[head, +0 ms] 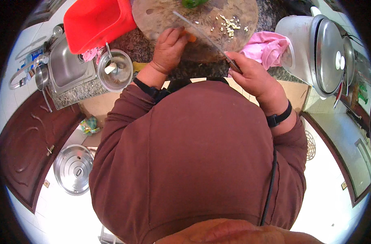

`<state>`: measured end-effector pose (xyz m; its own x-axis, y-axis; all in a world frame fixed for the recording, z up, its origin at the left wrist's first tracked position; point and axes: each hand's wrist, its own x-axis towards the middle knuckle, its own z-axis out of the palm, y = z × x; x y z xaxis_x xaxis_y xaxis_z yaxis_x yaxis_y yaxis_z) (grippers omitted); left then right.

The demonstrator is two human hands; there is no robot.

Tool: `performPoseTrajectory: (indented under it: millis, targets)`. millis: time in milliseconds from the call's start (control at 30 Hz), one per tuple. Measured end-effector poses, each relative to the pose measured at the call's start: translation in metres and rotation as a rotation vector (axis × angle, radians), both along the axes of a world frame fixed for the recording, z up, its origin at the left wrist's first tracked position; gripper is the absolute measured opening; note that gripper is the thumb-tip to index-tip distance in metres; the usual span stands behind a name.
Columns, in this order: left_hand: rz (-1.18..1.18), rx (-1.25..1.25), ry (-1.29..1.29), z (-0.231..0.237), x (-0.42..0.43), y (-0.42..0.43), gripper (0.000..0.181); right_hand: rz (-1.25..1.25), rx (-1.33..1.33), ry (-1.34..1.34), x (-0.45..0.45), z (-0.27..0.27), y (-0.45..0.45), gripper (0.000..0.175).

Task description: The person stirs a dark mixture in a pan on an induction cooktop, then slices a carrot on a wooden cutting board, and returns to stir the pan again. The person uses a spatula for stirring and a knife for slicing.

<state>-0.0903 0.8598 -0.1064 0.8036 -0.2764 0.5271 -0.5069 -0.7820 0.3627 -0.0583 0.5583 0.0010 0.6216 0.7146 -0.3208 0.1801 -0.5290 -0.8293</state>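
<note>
A round wooden chopping board (203, 56) lies on the stone counter. My left hand (171, 45) rests at its left part with the fingers curled over an orange piece, perhaps carrot (191, 37). In my right hand (249, 71) is the handle of a long knife (200, 31), whose blade slants up and left across the board, to the right of the orange piece. Finely chopped pale bits (230, 26) lie in a loose heap at the board's right. A green vegetable (194, 3) is partly cut off at the top edge of the view.
A red plastic basin (95, 26) and a clear bowl holding a utensil (115, 82) stand left of the board, beside a steel sink (66, 65). Pink cloth (266, 48) lies at the right, next to a large lidded cooker (298, 45). Cupboard doors flank me below.
</note>
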Motion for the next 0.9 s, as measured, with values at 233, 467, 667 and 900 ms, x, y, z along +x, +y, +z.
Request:
performPoseTrajectory:
  millis: [233,467,667,900]
  targets:
    - [0.035,-0.054,-0.005,-0.008,0.002,-0.001,0.032,0.146,-0.064,-0.154,0.008,0.006,0.007,0.047]
    - [-0.042,-0.127,0.010,-0.015,0.004,0.004,0.028,0.172,0.000,-0.187,0.011,0.018,0.000,0.045]
    - [-0.027,-0.236,0.103,-0.012,0.003,0.001,0.029,0.210,-0.021,-0.131,0.022,0.020,-0.003,0.044]
    - [-0.024,-0.116,0.025,-0.009,0.006,0.005,0.031,0.234,-0.029,-0.080,0.033,0.013,0.001,0.048]
